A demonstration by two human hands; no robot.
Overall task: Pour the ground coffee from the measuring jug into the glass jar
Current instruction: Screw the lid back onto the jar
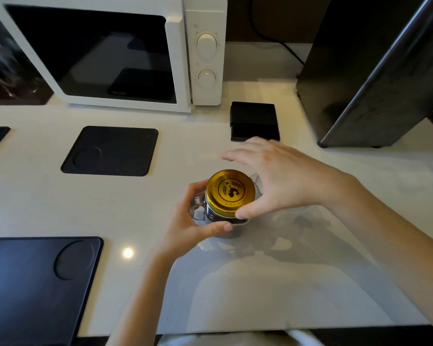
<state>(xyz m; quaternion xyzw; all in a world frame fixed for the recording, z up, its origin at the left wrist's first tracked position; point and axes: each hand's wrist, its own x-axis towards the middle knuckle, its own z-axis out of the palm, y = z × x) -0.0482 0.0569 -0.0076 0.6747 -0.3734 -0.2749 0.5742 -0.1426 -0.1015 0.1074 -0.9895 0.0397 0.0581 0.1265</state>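
Glass jar [220,221] lidded, measuring jug unseen

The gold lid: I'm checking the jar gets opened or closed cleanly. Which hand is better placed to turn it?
Right. The right hand arches over the gold lid, thumb at its rim, while the left hand grips the glass jar from the side.

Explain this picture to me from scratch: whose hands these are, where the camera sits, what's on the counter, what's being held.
There is no machine here: a person wears a camera on the head, looking down at their own hands. The left hand grips the side of a glass jar. The right hand arches over its gold lid, thumb at the rim. On the white counter lie black mats and a small black box, with a white microwave behind. No measuring jug is clearly visible.
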